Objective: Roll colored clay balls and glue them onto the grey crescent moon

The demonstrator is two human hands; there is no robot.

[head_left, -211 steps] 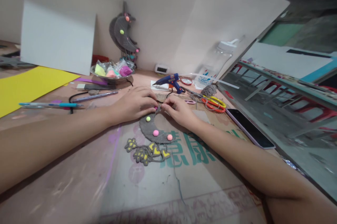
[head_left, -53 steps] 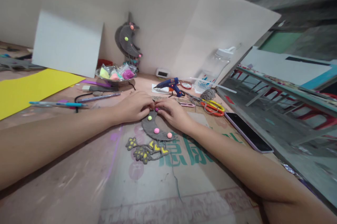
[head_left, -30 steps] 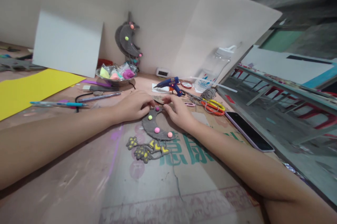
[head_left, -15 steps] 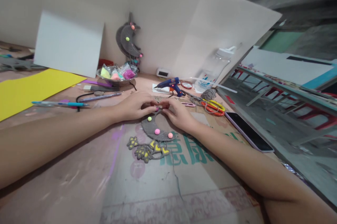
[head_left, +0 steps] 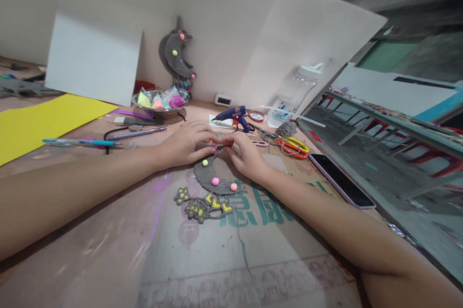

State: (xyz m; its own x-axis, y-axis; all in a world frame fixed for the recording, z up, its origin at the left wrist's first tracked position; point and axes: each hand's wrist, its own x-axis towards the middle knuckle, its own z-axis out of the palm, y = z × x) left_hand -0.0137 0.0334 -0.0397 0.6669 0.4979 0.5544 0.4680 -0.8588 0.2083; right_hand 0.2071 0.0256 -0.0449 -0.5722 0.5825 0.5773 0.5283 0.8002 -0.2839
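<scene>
A grey crescent moon ornament (head_left: 205, 176) lies flat on the printed sheet, dotted with green, pink and orange balls. Below its lower curve lie small grey flower and heart pieces (head_left: 198, 209) with yellow fillings. At the crescent's upper tip, the thumb and fingers of my left hand (head_left: 188, 143) close around it from the left. My right hand (head_left: 245, 154) pinches at the same tip from the right, its fingertips meeting those of the left. The fingers partly hide the tip, and a small pink ball shows between them.
Beyond my hands lies a blue glue gun (head_left: 231, 115). Scissors (head_left: 292, 146), a grey yarn ball (head_left: 286, 128) and a phone (head_left: 342, 180) are on the right. A bowl (head_left: 161, 111) of bagged clay, pens (head_left: 83, 143) and yellow sheet (head_left: 54, 117) lie left. A similar moon (head_left: 177, 55) leans behind.
My left fingers have lifted and shifted slightly at the crescent's tip, and the right fingertips have curled a little. The ornament stays nearly in place.
</scene>
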